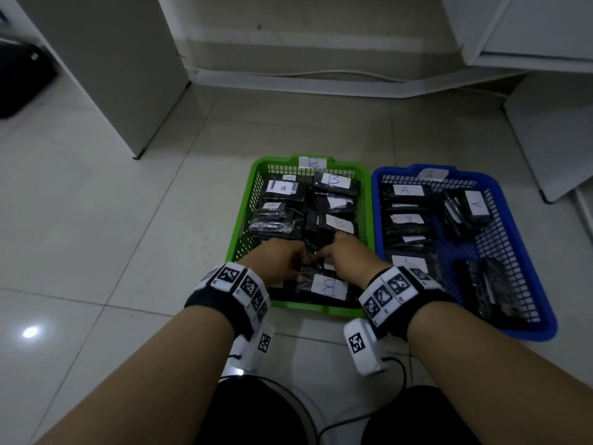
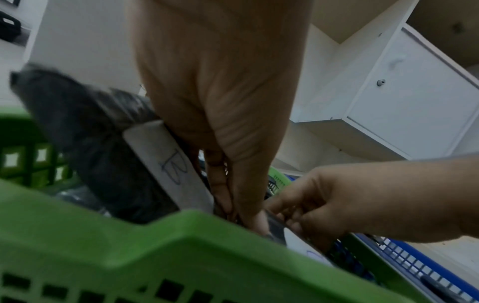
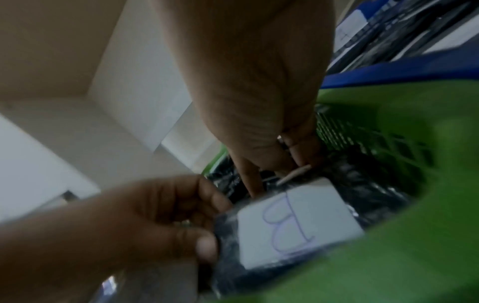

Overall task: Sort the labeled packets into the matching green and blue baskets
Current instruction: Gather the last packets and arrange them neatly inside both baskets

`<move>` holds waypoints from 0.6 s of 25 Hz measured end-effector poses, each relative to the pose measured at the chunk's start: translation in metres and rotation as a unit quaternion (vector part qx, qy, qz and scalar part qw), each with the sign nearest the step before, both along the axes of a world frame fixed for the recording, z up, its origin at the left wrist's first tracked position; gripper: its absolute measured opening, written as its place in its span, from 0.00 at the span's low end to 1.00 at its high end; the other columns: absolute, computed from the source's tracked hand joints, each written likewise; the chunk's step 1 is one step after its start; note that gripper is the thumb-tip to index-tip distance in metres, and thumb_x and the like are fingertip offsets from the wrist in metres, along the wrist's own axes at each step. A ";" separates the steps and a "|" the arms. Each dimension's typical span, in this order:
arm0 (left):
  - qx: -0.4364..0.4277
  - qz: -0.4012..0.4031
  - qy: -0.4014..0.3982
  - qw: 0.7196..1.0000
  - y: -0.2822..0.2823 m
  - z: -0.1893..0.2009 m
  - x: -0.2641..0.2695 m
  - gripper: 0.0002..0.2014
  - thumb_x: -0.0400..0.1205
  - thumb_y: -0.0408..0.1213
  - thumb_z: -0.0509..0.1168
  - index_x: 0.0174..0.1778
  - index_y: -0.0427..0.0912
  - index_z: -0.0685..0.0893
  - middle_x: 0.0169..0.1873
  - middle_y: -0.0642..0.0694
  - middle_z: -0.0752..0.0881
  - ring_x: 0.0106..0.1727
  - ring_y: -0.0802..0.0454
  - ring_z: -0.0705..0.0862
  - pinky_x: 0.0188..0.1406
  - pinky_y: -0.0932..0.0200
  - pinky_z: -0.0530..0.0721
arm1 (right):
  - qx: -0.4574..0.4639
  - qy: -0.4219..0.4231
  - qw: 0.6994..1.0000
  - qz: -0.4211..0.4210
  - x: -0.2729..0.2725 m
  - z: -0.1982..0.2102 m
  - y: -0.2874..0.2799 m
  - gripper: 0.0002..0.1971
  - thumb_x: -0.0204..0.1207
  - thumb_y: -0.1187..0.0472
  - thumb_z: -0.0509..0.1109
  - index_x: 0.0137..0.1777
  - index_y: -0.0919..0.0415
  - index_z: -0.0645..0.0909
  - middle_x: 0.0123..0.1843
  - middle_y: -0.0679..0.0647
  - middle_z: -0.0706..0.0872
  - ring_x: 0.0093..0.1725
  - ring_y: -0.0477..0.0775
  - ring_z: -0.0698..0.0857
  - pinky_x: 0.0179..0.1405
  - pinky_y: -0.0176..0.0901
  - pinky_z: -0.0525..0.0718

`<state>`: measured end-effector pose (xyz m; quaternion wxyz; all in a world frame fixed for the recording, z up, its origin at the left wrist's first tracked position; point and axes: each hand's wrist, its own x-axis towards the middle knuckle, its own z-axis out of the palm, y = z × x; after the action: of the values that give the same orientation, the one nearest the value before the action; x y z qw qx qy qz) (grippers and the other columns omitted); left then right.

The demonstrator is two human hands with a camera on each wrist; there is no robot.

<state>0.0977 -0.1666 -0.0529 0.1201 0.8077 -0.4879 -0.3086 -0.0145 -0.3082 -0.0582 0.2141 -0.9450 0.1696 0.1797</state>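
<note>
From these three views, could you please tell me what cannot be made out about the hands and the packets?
- Head view: the left hand and right hand cover their own fingertips, hiding the grip on the packets in the green basket.
- Head view: the label on the blue basket rim is blurred; its letter is unreadable.
- Left wrist view: the green rim cuts off the lower packet.
- Right wrist view: motion blur hides packet contents.

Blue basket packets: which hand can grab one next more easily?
Probably the right hand: it sits beside the blue basket, while the left hand is farther away, across the green basket. Both grip the B packet.
</note>
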 end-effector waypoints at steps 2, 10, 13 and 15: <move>-0.003 0.007 0.032 0.999 0.008 0.002 0.004 0.24 0.68 0.41 0.79 0.60 0.47 0.81 0.53 0.52 0.84 0.55 0.54 0.82 0.51 0.65 0.74 | 0.046 -0.028 0.998 -0.021 0.001 0.012 -0.007 0.14 0.80 0.61 0.66 0.64 0.48 0.84 0.59 0.53 0.82 0.62 0.58 0.81 0.52 0.38 0.75; 0.031 -0.058 -0.035 0.997 0.045 0.012 0.025 0.26 0.67 0.33 0.77 0.62 0.50 0.82 0.60 0.49 0.82 0.62 0.50 0.79 0.63 0.59 0.74 | -0.067 0.045 0.991 0.104 -0.019 0.013 0.020 0.33 0.72 0.50 0.74 0.77 0.47 0.68 0.66 0.54 0.75 0.67 0.59 0.75 0.54 0.50 0.79; 0.006 -0.039 -0.031 0.999 0.049 0.012 0.029 0.24 0.71 0.34 0.75 0.62 0.57 0.82 0.60 0.55 0.83 0.65 0.54 0.78 0.74 0.44 0.64 | -0.049 0.056 0.996 0.048 -0.018 0.015 0.012 0.25 0.77 0.60 0.71 0.74 0.48 0.74 0.66 0.55 0.78 0.65 0.60 0.79 0.55 0.49 0.80; 0.037 -0.041 -0.042 0.998 0.047 0.009 0.032 0.19 0.76 0.43 0.69 0.62 0.66 0.80 0.60 0.57 0.82 0.67 0.55 0.75 0.76 0.39 0.54 | -0.030 0.048 0.998 0.014 -0.018 0.016 0.006 0.20 0.78 0.66 0.67 0.69 0.52 0.80 0.65 0.57 0.81 0.64 0.60 0.81 0.57 0.47 0.80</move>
<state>0.1297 -0.1193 -0.0438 0.0567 0.8030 -0.5139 -0.2965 -0.0329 -0.3018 -0.0421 0.1746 -0.9438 0.1713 0.2224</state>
